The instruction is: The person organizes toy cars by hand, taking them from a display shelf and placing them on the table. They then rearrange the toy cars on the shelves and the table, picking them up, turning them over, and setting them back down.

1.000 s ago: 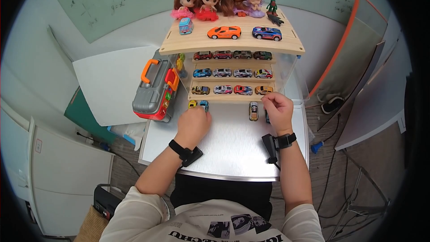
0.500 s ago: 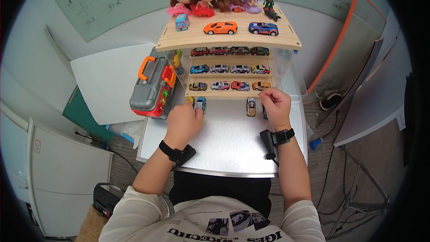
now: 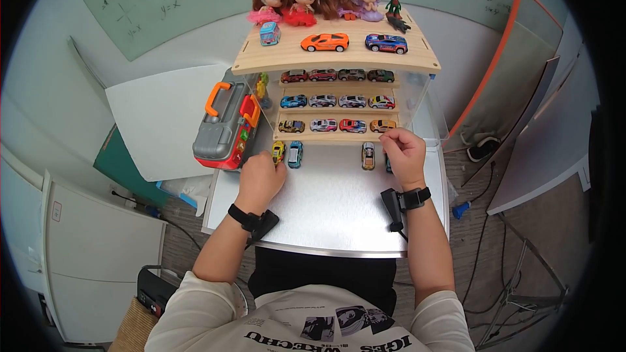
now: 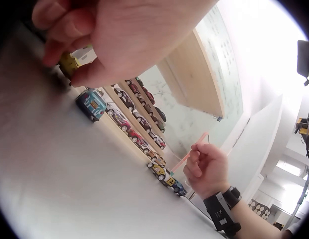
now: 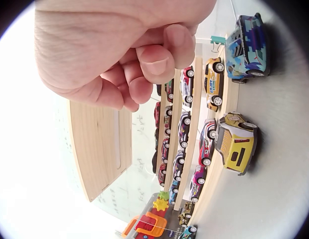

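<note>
My left hand (image 3: 261, 179) is low at the table's left, in front of the shelf. In the left wrist view its thumb and fingers pinch a small yellow toy car (image 4: 69, 64), which they partly hide. Just right of that stands a light-blue toy car (image 3: 295, 154), nose toward the shelf and apart from the hand. My right hand (image 3: 404, 156) hovers near the shelf's front right corner, fingers loosely curled around nothing. Below it are a yellow-and-white toy car (image 3: 368, 156) and a blue camouflage toy car (image 5: 247, 48), mostly covered by the hand in the head view.
A wooden display shelf (image 3: 261, 58) holds rows of toy cars on its steps. On its top are dolls (image 3: 302, 3), an orange car (image 3: 325, 42), a blue car (image 3: 386, 44) and a small van (image 3: 269, 34). A grey-and-red toolbox (image 3: 225, 130) stands left of the shelf.
My left hand has shifted left, from in front of the light-blue car to the yellow one, leaving the light-blue car uncovered. The right hand has stayed nearly in place.
</note>
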A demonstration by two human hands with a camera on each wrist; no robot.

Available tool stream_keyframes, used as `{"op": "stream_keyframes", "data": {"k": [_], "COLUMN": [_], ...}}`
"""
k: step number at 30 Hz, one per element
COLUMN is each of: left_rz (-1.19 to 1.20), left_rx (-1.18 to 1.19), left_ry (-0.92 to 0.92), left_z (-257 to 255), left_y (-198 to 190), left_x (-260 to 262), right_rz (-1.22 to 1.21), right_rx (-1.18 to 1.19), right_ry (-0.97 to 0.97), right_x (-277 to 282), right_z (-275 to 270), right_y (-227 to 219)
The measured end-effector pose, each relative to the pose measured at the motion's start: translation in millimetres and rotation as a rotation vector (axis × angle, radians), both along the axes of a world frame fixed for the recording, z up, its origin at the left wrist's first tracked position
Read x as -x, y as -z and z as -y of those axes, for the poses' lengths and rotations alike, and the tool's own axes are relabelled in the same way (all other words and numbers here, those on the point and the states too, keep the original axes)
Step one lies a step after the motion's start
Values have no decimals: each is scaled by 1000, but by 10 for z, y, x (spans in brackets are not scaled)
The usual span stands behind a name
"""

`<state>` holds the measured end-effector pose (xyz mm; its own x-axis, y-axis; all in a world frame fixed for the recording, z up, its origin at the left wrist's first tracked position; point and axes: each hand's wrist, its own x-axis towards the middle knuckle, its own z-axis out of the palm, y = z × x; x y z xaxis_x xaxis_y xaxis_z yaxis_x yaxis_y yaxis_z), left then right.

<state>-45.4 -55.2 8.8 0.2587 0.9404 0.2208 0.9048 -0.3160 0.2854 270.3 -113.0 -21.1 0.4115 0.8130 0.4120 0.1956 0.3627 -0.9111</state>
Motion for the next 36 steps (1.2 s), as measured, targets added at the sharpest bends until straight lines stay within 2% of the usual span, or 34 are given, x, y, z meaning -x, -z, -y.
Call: {"op": "stream_keyframes", "data": {"k": [14, 17, 19, 22, 28, 36], "left_rz": [-74, -46, 12, 16, -96, -71], "left_rx": [24, -38, -103, -65, -38, -26], "left_ry": [-9, -31, 43, 121, 116, 99], "left_z": [23, 95, 191, 166, 81, 49], "left_y": [-28, -70, -161, -128, -68, -23], "left_x": [-32, -85, -150, -217, -295, -315], "right_rz": [12, 8, 2, 17, -23, 1], "right_rx": [-15, -21, -11, -14, -12, 3], "right_ry": [-12, -14, -18, -14, -18, -21], "right_x": [-4, -7, -2, 2, -2, -5], "right_z": [-2, -7, -4, -16, -4, -12], "right_y": [3, 3, 4, 14, -1, 13]}}
